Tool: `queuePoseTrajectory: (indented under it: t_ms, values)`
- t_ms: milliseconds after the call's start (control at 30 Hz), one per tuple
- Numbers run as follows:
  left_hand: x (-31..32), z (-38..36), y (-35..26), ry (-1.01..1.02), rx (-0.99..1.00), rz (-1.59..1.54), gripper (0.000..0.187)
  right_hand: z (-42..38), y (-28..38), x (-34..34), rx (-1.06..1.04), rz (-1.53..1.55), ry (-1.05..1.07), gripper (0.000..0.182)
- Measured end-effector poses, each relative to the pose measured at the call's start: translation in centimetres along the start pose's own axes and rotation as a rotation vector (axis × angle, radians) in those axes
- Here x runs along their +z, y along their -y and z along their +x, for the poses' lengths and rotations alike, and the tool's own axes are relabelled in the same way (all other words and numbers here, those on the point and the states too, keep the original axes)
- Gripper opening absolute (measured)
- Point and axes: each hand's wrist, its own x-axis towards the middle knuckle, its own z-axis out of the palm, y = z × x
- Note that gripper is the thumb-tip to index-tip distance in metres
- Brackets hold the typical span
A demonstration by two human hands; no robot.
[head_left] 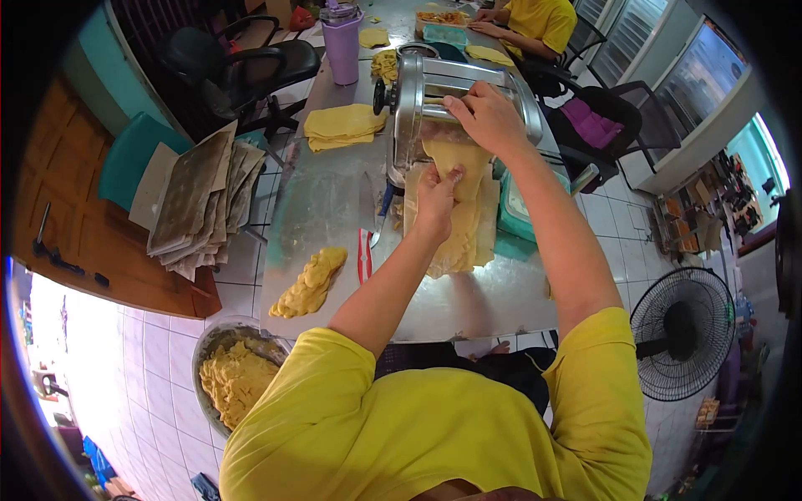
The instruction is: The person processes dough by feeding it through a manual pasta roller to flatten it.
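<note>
A steel dough sheeter (pixel 409 108) stands on the metal table, with a thin yellow dough sheet (pixel 459 159) hanging from its front. My left hand (pixel 439 196) is closed on the edge of this sheet, thumb on top. On top of the sheeter rests my right hand (pixel 493 121), its thumb and fingers apart over the rollers; the fingertips are partly hidden. Flattened dough sheets (pixel 459 246) lie stacked beneath the hanging one. Left of my arm are a lump of dough (pixel 309 284), a red and white packet (pixel 365 255) and a knife with a blue handle (pixel 386 200).
Folded dough sheets (pixel 342 125) and a purple tumbler (pixel 341 46) are on the table's left side. A teal container (pixel 516 209) stands right of the sheets. A basin of dough (pixel 238 371) sits low at left, a fan (pixel 681 334) at right. Another person (pixel 539 25) sits at the far end.
</note>
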Motion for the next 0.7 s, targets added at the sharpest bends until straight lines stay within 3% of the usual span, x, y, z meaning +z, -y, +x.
queuePoseTrajectory:
  t_ms: [33,100,233,300,333,400,433,500,533,700]
  values:
    - [-0.2,0.0,0.0,0.041,-0.006,-0.005,0.021,-0.9,0.3,-0.1,0.003,-0.008,-0.004,0.033]
    - [-0.3,-0.5,-0.1,0.048,-0.011,-0.006,0.02,-2.9,0.7,0.3,-0.101,0.145,-0.348,0.029]
    - [-0.5,-1.8,-0.5,0.077,-0.053,-0.065,0.019,-9.2,2.3,0.4,-0.033,0.118,-0.442,0.026]
    - [-0.7,-2.0,0.0,0.084,-0.055,-0.105,0.021,-12.0,1.5,2.5,0.218,0.334,-0.437,0.029]
    - [-0.6,-2.2,0.1,0.086,-0.054,-0.147,0.022,-12.6,1.3,3.3,0.225,0.332,-0.435,0.029]
    - [-0.3,-2.7,0.0,0.088,-0.056,-0.133,0.023,-13.6,1.6,4.4,0.913,1.091,-0.326,0.03]
    - [-0.3,-3.2,0.0,0.087,-0.054,-0.119,0.024,-14.1,1.7,4.3,0.931,1.094,-0.32,0.03]
    - [-0.7,-3.4,0.4,0.063,-0.046,-0.095,0.023,-14.6,1.9,3.3,1.06,1.738,-0.115,0.029]
    - [-0.8,-3.4,0.5,0.055,-0.021,-0.078,0.023,-14.5,2.6,2.6,1.072,1.734,-0.119,0.02]
    - [-2.0,-4.3,1.1,0.0,-0.035,-0.004,0.022,-16.1,3.0,4.6,1.045,1.542,-0.224,0.014]
